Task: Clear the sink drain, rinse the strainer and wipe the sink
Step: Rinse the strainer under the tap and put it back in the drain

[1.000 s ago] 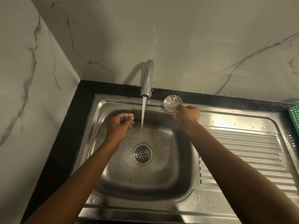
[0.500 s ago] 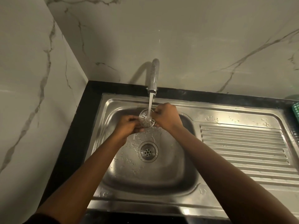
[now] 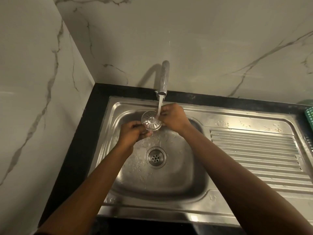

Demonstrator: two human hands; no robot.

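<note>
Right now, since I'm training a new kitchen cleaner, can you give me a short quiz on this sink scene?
1. True or false: the strainer sits in the drain.
2. The water stream from the tap lands on: A the strainer, B the drain, C the drainboard.
3. Fill in: the drainboard lies on the ___ side of the basin.
Key: 1 false, it is held up under the tap; 2 A; 3 right.
</note>
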